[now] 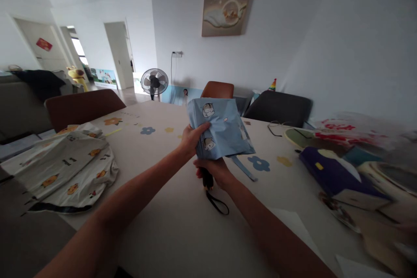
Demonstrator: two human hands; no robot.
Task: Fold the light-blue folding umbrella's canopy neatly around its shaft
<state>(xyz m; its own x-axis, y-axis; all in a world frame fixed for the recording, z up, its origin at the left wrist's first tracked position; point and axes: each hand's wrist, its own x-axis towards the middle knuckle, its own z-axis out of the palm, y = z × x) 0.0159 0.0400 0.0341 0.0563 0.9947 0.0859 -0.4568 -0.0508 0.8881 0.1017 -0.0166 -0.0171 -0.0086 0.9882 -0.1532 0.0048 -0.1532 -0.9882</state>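
I hold a folded light-blue umbrella (223, 128) with small cartoon prints upright over the table (156, 208). My left hand (192, 137) is closed on the left side of its fabric, thumb on the front. My right hand (215, 173) is wrapped round its black handle below the fabric. A black wrist strap (217, 203) hangs from the handle onto the table. A blue closing strap (243, 168) dangles to the right.
A white umbrella with orange prints (68, 167) lies at the table's left. Boxes, a dark blue package (335, 178) and glasses (276, 128) crowd the right side. Chairs (83, 106) stand round the table; a fan (154, 81) stands behind.
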